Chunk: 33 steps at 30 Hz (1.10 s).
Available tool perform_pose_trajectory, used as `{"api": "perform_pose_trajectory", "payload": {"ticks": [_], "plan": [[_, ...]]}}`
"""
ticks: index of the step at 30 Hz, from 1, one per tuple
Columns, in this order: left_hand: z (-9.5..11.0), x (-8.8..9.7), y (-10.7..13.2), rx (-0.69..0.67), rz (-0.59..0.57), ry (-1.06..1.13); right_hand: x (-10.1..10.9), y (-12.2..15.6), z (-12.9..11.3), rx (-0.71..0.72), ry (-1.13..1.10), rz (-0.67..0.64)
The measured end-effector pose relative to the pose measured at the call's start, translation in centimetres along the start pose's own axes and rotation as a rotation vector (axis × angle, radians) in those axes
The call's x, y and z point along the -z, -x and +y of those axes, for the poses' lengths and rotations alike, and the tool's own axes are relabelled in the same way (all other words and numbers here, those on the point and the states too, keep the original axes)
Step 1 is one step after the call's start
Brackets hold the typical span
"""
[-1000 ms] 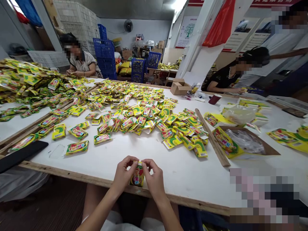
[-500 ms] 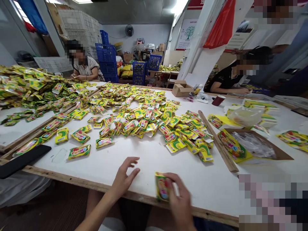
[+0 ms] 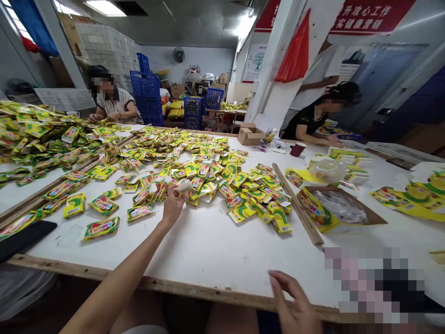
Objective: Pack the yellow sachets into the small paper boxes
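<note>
My left hand [image 3: 173, 205] is stretched out over the white table [image 3: 215, 250] to the near edge of the pile of yellow-green packets [image 3: 205, 171]. Its fingers pinch a pale flat packet [image 3: 184, 186] there. My right hand [image 3: 295, 306] hangs at the table's front edge, low in the view, with fingers apart and nothing in it. The packet it held half a second ago is out of sight.
A wooden stick [image 3: 295, 202] lies right of the pile. Beyond it is a brown tray [image 3: 361, 208] with clear plastic and more packets. A black flat object [image 3: 24, 234] lies at the left edge. Two people sit at the far side; a small cardboard box [image 3: 249, 134] stands there.
My hands parted. The right hand carried the packet off to the lower right and now holds nothing; the left hand reached forward to the pile and pinched a packet.
</note>
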State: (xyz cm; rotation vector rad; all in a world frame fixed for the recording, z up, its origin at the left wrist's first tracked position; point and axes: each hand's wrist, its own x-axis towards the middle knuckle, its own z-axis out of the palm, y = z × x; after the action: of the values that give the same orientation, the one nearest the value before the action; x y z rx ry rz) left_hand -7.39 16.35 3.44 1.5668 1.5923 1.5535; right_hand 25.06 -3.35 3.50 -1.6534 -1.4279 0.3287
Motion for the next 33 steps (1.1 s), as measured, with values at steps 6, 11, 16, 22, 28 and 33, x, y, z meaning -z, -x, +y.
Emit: {"api": "perform_pose_trajectory", "payload": {"ticks": [6,11,16,22,28,33], "plan": [[2.7,2.5,9.8,0.128,-0.335,0.42,-8.7,0.1,-5.6,0.117,-0.343,-0.203],[2.4,2.2,15.0,0.171,-0.553,0.372,-12.2,0.5,-6.1,0.074,-0.546,-0.406],[2.5,1.8,14.6,0.187,-0.629,0.386,-12.2,0.0,-5.6,0.044,-0.522,-0.425],[3.9,0.0,14.9,0.143,-0.473,0.397,-12.0,-1.0,-5.3,0.116,-0.457,-0.402],[4.4,-0.2,15.2,0.127,-0.47,0.374,-11.8,-0.4,-4.9,0.093,-0.512,-0.354],[5.3,0.6,15.4,0.078,-0.434,0.288,-10.9,-0.2,-5.9,0.184,-0.499,-0.361]]}}
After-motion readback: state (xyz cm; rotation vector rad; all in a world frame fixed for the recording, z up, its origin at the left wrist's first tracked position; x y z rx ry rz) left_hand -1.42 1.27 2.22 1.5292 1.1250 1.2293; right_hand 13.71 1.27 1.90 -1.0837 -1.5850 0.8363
